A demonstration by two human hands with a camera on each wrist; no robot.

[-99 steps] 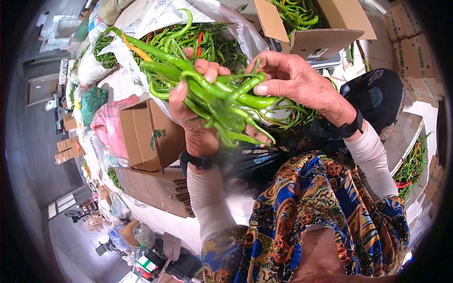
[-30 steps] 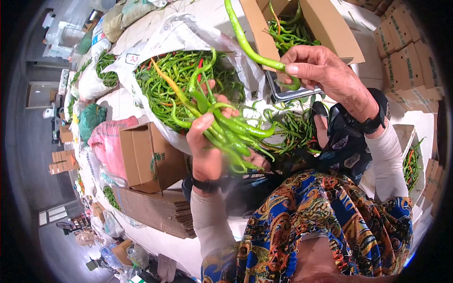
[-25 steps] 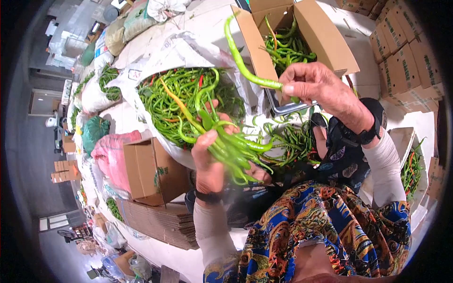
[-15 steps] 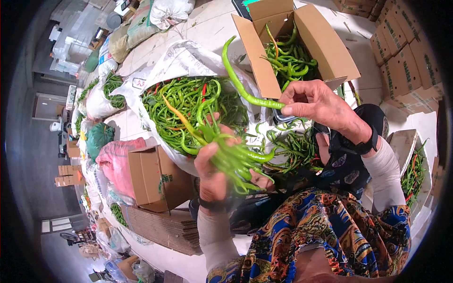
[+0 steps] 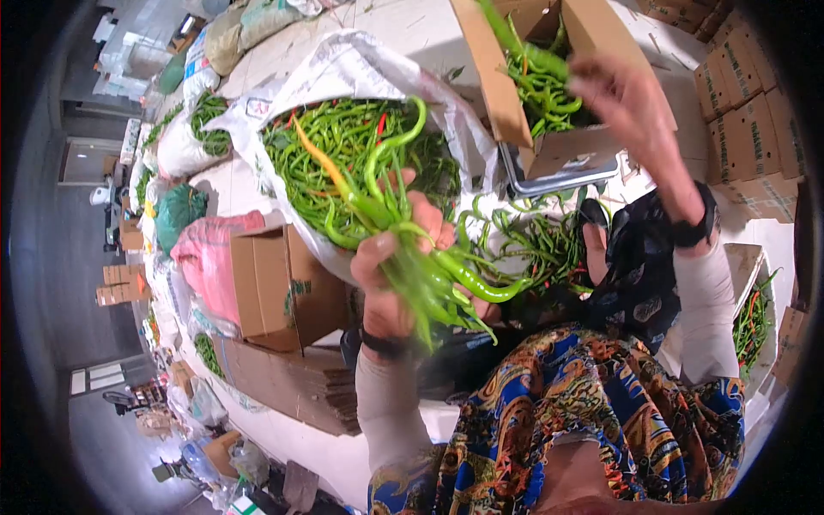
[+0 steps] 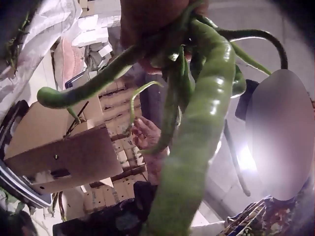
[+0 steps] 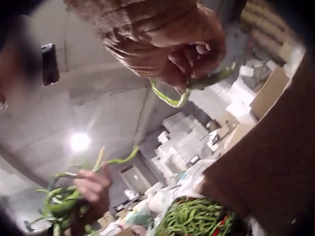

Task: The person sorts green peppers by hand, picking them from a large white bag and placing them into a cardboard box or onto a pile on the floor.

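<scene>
My left hand (image 5: 395, 266) grips a bunch of long green peppers (image 5: 481, 285), one of them partly orange (image 5: 319, 154), over an open white sack full of peppers (image 5: 300, 189). In the left wrist view the bunch (image 6: 197, 123) hangs close to the camera. My right hand (image 5: 631, 107), blurred, is raised at the near right side of an open cardboard box (image 5: 491, 77) with green peppers (image 5: 554, 112) inside. Its fingertips pinch one long green pepper (image 5: 506, 30), which reaches across the box opening. The right wrist view also shows this pepper (image 7: 170, 101) beneath the right hand (image 7: 162, 44).
Under the box lies a metal-edged tray (image 5: 562, 180). Loose peppers (image 5: 541, 240) lie by the person's foot. An empty carton (image 5: 262, 287) stands on flattened cardboard (image 5: 283, 378) at left. Stacked cartons (image 5: 747, 137) and a pepper-filled tray (image 5: 755, 318) are at right.
The right hand has left the bunch with one long pepper and moved up and right to the box. The left hand still grips the other peppers. The head view has shifted.
</scene>
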